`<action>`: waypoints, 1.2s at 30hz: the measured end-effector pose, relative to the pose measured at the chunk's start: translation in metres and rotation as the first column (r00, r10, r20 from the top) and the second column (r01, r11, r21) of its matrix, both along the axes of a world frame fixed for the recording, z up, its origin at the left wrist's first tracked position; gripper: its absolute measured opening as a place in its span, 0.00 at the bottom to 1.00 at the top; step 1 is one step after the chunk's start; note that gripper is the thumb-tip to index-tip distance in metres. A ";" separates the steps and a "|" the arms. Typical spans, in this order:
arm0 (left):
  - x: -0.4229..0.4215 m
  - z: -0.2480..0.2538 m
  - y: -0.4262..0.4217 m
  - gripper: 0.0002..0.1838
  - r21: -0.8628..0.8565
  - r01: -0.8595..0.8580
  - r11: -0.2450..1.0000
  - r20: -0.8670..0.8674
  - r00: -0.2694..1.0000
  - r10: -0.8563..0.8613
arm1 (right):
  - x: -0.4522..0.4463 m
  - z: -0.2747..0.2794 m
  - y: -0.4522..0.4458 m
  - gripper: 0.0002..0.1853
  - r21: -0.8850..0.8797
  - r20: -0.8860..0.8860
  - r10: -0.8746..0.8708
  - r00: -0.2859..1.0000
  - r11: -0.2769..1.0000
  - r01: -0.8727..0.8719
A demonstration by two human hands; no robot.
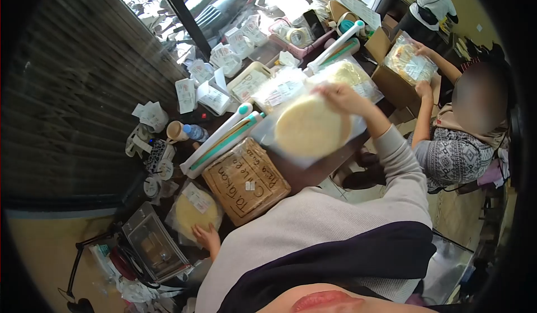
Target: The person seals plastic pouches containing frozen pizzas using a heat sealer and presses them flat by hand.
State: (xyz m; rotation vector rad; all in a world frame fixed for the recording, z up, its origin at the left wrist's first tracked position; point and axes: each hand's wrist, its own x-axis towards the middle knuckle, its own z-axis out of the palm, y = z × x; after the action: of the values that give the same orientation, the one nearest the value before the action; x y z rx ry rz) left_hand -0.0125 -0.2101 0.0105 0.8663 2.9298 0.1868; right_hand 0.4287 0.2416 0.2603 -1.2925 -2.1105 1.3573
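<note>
My right hand (342,96) is closed on the upper edge of a clear bag with a round, flat, pale yellow item (313,126) inside, blurred a little by motion. At the lower left, my left hand (207,238) lies with its fingers spread on another bagged yellow round (193,209), which has a white label. Between them sits a taped brown cardboard package (246,181) with black handwriting. A white and green bag sealer (224,140) stands just behind the package, and a second sealer (338,47) is farther right.
A co-worker (447,140) at the right holds a bagged item (411,61) over an open cardboard box (391,84). Labelled papers, a cup (176,131) and a bottle (195,133) line the table's back. Another person (433,5) stands farther off. A clear case (156,243) is at lower left.
</note>
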 end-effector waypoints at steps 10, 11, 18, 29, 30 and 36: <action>0.036 -0.031 -0.055 0.41 0.151 -0.764 0.628 0.418 0.625 0.660 | 0.125 -0.058 0.040 0.23 0.735 0.387 -0.227 0.894 0.661 -0.151; 0.035 -0.025 -0.049 0.41 0.162 -0.793 0.588 0.446 0.590 0.673 | 0.135 -0.090 0.035 0.27 0.662 0.399 -0.217 0.891 0.740 -0.116; 0.027 0.012 -0.015 0.41 0.150 -0.899 0.412 0.559 0.421 0.715 | 0.159 -0.177 0.020 0.25 0.552 0.390 -0.170 0.905 0.830 -0.082; 0.062 -0.004 -0.025 0.43 0.353 -0.912 0.207 0.725 0.407 0.555 | 0.162 -0.165 0.051 0.17 0.415 0.248 -0.002 0.969 0.904 -0.104; 0.066 -0.005 -0.024 0.43 0.385 -0.900 0.203 0.743 0.433 0.510 | 0.163 -0.169 0.049 0.18 0.449 0.146 -0.013 0.989 0.892 -0.054; 0.090 0.040 -0.003 0.45 0.390 -0.845 0.367 0.609 0.535 0.585 | 0.119 -0.153 -0.003 0.22 0.762 -0.001 -0.172 0.985 0.638 0.112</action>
State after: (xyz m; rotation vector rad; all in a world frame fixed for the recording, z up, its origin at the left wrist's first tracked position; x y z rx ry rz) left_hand 0.0778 -0.2127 0.0502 -0.5783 2.5815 1.3420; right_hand 0.5473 0.2383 0.1071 -1.0841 -2.1732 0.2390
